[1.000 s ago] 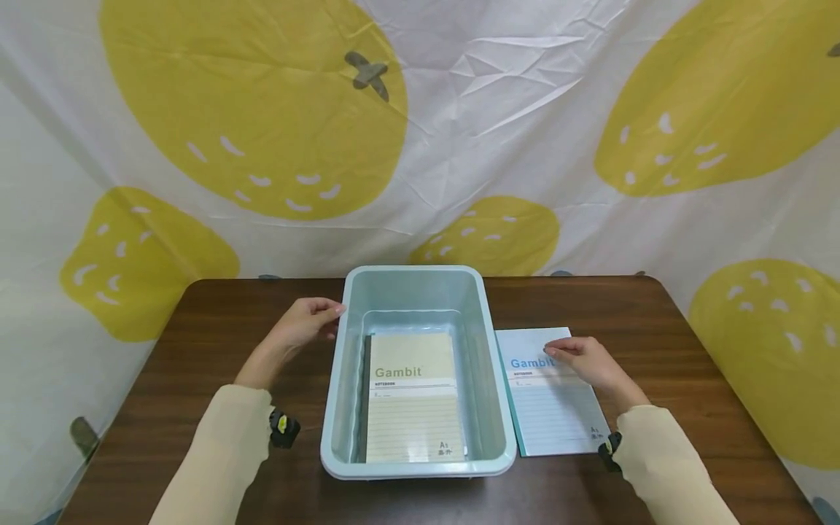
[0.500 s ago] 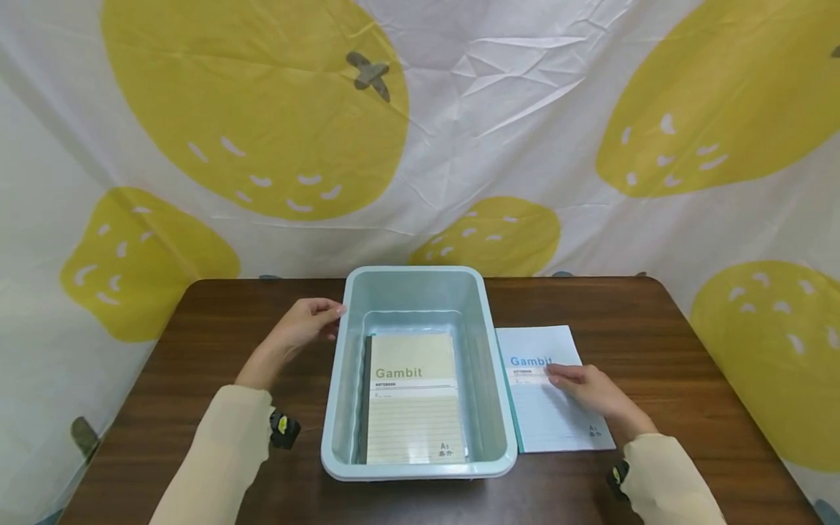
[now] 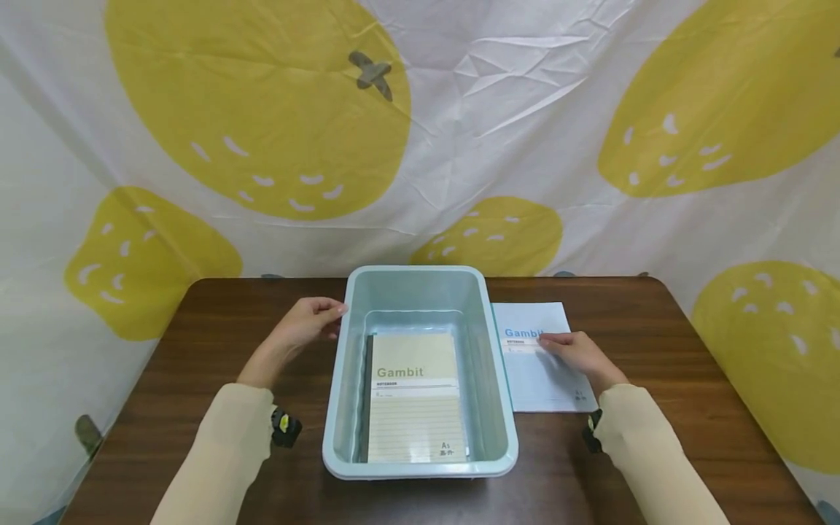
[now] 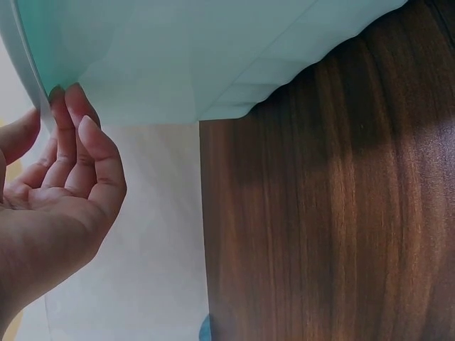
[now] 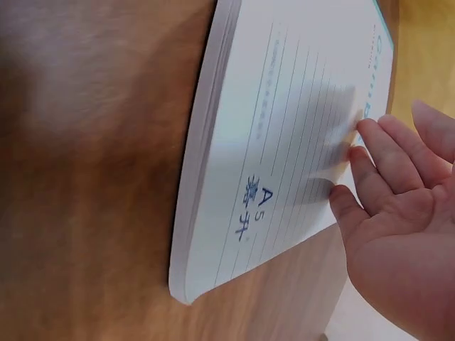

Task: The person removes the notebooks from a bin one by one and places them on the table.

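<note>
A pale blue plastic basin (image 3: 421, 469) stands on the table, and a cream Gambit notebook (image 3: 415, 419) lies flat inside it. At the basin's left side, my left hand (image 3: 307, 324) pinches the rim; the left wrist view shows the thumb on one side of the rim and the fingertips (image 4: 74, 96) against the outer wall. A light blue Gambit notebook (image 3: 545, 386) lies along the basin's right side, its teal spine towards the basin. My right hand (image 3: 580, 356) rests its fingertips (image 5: 344, 199) on that cover, fingers loosely extended and thumb raised in the right wrist view.
The dark wooden table (image 3: 197, 343) reaches back to a hanging white cloth (image 3: 295, 248) printed with yellow fruit. Bare wood shows left of the basin and right of the light blue notebook. The basin's walls rise around the cream notebook.
My right hand has first come nearer along the light blue notebook, then slid it away from me and slightly left beside the basin. The left hand and basin have stayed put.
</note>
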